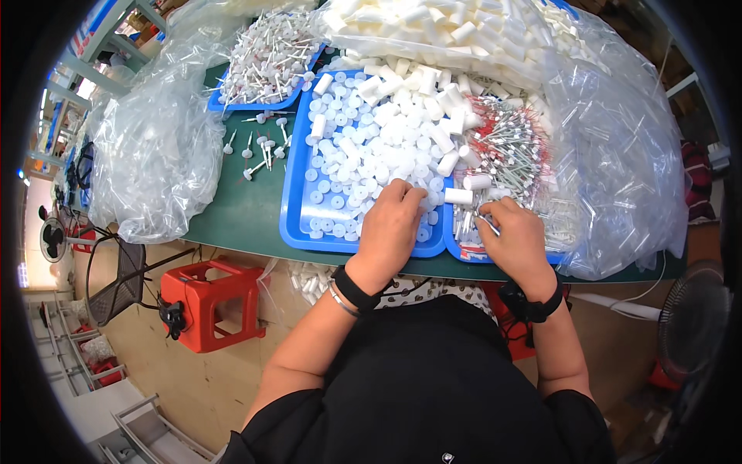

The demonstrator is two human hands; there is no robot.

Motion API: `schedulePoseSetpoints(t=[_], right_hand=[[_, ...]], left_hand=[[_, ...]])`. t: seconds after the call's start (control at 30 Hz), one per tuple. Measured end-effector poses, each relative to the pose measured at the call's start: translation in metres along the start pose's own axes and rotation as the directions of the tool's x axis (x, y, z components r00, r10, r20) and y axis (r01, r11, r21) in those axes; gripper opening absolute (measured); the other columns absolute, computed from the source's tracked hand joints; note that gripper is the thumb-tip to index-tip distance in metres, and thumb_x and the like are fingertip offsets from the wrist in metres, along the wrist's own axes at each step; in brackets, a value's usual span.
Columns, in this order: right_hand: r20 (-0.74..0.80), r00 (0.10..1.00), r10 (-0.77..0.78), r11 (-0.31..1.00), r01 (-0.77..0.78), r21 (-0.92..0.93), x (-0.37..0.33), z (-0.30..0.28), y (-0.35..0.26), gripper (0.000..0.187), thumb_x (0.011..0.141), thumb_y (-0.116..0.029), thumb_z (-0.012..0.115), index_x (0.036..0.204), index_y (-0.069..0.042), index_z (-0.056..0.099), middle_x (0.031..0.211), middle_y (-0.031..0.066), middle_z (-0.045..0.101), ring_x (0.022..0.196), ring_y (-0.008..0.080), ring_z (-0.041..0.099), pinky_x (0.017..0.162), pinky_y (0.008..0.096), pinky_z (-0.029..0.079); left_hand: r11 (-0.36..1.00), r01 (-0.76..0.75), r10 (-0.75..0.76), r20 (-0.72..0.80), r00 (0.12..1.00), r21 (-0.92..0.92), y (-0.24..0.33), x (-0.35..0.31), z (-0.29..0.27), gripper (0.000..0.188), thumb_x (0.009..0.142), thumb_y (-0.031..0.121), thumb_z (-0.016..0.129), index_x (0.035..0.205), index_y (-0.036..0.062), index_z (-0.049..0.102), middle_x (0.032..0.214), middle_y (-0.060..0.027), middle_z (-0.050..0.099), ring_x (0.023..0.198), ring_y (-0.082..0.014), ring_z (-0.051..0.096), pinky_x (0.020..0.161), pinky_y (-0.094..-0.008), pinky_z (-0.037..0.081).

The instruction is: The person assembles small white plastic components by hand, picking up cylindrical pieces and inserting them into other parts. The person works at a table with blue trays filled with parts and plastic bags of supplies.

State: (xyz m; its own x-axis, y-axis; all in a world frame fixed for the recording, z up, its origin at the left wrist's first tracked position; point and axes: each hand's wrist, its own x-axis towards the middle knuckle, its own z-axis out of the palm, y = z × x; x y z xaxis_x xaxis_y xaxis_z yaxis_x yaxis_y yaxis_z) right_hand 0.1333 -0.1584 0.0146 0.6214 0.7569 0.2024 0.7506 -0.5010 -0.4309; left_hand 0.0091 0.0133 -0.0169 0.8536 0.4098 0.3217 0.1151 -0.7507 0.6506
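Note:
My left hand (389, 228) reaches over the front of a blue tray (291, 209) of small translucent white discs (338, 202). Its fingers are curled together among the discs, and whatever they hold is hidden. To the right, my right hand (516, 238) is above a second blue tray (478, 255) with thin clear and white rods. Its thumb and forefinger pinch a thin pale rod (489, 222). Just beyond it is a bundle of thin-leaded parts (506, 147) with red wires. White foam-like cylinders (459, 196) lie between the trays and over the discs.
At the back left, another blue tray (212, 100) is heaped with disc-ended sticks (267, 58); several more lie loose on the green table (232, 209). Clear plastic bags (154, 162) flank the work area. A large bag of white cylinders (464, 31) stands behind. A red stool (212, 305) is below left.

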Motion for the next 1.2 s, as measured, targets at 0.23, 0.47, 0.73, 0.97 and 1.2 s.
schedulePoseSetpoints(t=[0.23, 0.47, 0.73, 0.97, 1.2], right_hand=[[0.017, 0.999, 0.04, 0.999, -0.04, 0.024, 0.0, 0.008, 0.005, 0.007, 0.074, -0.011, 0.067, 0.076, -0.005, 0.066, 0.073, 0.0111, 0.059, 0.061, 0.0334, 0.059, 0.059, 0.0426, 0.047], [0.029, 0.996, -0.084, 0.995, 0.085, -0.055, 0.0, 0.005, 0.005, 0.006, 0.073, -0.011, 0.068, 0.076, -0.006, 0.067, 0.075, 0.0098, 0.061, 0.067, 0.0308, 0.06, 0.063, 0.04, 0.046], [-0.024, 0.995, 0.094, 0.956, -0.083, 0.282, -0.001, -0.008, 0.008, 0.011, 0.074, -0.01, 0.073, 0.08, -0.002, 0.067, 0.074, 0.0091, 0.062, 0.067, 0.0264, 0.057, 0.063, 0.0354, 0.044], [0.039, 0.992, -0.116, 0.929, 0.095, 0.357, -0.001, -0.032, -0.008, 0.011, 0.078, -0.01, 0.072, 0.084, -0.002, 0.067, 0.071, 0.0075, 0.06, 0.071, 0.0245, 0.053, 0.067, 0.035, 0.042], [0.029, 0.986, -0.162, 0.94, 0.145, 0.308, -0.003, -0.032, -0.006, 0.008, 0.08, -0.009, 0.068, 0.083, -0.002, 0.066, 0.073, 0.0079, 0.06, 0.073, 0.0256, 0.053, 0.069, 0.0356, 0.041]], left_hand=[[0.98, 0.096, -0.101, -0.02, 0.995, -0.172, -0.005, -0.002, -0.001, 0.021, 0.083, 0.003, 0.066, 0.104, 0.0041, 0.063, 0.095, -0.0083, 0.061, 0.075, -0.0198, 0.063, 0.063, -0.0306, 0.049], [0.395, 0.445, -0.4, 0.285, 0.871, -0.804, 0.004, -0.002, -0.011, 0.023, 0.09, 0.009, 0.063, 0.109, -0.0033, 0.058, 0.105, -0.0109, 0.064, 0.09, -0.0164, 0.064, 0.074, -0.0266, 0.052], [-0.147, 0.577, -0.319, 0.591, 0.741, -0.803, 0.015, -0.007, -0.013, 0.036, 0.093, 0.009, 0.059, 0.126, -0.0033, 0.052, 0.105, -0.0104, 0.064, 0.092, -0.0151, 0.064, 0.083, -0.026, 0.053], [-0.413, 0.577, -0.138, 0.674, 0.726, -0.705, 0.014, -0.01, 0.001, 0.039, 0.096, 0.014, 0.056, 0.129, -0.0046, 0.048, 0.103, -0.0076, 0.064, 0.091, -0.012, 0.062, 0.083, -0.0227, 0.052], [-0.445, 0.559, -0.15, 0.673, 0.724, -0.7, 0.017, -0.008, -0.001, 0.037, 0.097, 0.016, 0.054, 0.128, -0.0049, 0.05, 0.101, -0.0066, 0.062, 0.09, -0.01, 0.061, 0.082, -0.0217, 0.052]])
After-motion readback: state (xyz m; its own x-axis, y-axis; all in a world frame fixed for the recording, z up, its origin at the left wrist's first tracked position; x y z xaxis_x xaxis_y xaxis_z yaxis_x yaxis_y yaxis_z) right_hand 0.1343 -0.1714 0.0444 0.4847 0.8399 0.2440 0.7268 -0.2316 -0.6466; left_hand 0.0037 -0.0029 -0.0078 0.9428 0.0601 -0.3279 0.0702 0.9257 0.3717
